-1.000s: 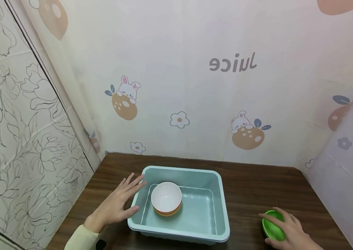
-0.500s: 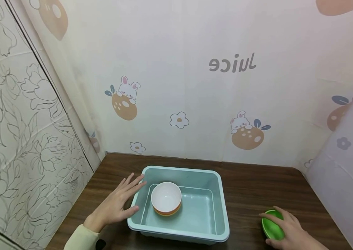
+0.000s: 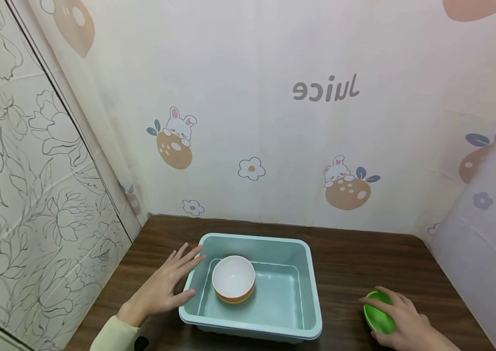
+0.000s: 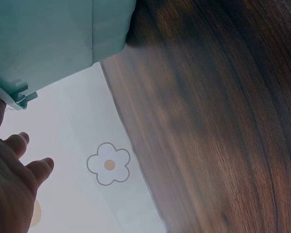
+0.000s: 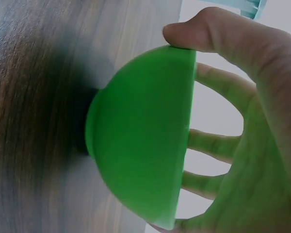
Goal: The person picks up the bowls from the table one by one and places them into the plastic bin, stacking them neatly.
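My right hand (image 3: 408, 321) holds a green bowl (image 3: 378, 320) by its rim, right of the tub. In the right wrist view the thumb rests on one edge of the green bowl (image 5: 140, 131) and the fingers reach across its mouth; its foot is close over the tabletop. My left hand (image 3: 158, 291) is at the left rim of a pale blue-green plastic tub (image 3: 280, 297), fingers straight and spread, thumb near the front left corner. Inside the tub, toward its left, a white bowl (image 3: 234, 276) sits stacked on orange-yellow bowlware (image 3: 236, 299).
The dark wood-grain table (image 3: 362, 258) runs back to a patterned cloth wall (image 3: 283, 146). More cloth panels stand along the left side (image 3: 46, 195) and the right side (image 3: 485, 234). A small black object (image 3: 141, 343) lies by the left sleeve.
My right hand has shifted slightly left and away from me with the green bowl in its grip. The left hand, the tub and the stacked bowls have stayed in place.
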`<state>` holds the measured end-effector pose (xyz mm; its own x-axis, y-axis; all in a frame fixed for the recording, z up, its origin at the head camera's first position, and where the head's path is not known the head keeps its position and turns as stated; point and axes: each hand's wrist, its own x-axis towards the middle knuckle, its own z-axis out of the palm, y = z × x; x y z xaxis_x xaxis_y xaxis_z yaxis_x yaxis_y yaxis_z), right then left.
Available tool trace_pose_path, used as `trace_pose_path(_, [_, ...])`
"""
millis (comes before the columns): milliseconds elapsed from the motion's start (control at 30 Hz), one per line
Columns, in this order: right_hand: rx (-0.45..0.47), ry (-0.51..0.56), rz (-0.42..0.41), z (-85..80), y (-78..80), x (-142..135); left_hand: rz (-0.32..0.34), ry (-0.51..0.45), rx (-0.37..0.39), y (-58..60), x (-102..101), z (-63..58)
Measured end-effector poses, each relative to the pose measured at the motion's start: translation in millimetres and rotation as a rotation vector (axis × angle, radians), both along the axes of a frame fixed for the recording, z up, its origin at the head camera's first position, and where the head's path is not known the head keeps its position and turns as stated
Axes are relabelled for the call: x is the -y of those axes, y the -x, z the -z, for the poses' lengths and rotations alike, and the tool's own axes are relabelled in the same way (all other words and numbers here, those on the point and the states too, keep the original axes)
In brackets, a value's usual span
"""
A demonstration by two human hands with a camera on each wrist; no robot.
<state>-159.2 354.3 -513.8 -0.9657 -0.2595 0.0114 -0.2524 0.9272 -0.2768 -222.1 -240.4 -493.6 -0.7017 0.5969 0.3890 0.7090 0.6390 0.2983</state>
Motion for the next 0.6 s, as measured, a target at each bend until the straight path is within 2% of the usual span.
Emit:
trace_pose_path(233, [-0.087, 0.002, -0.017, -7.1, 2.4, 7.0, -0.002, -0.004, 0.002, 0.1, 0.3, 0.2])
trace_pose_path(600, [-0.180, -0.005, -0.060, -35.6, 16.3, 17.4, -0.005, 0.000, -0.004, -0.2, 0.8, 1.0])
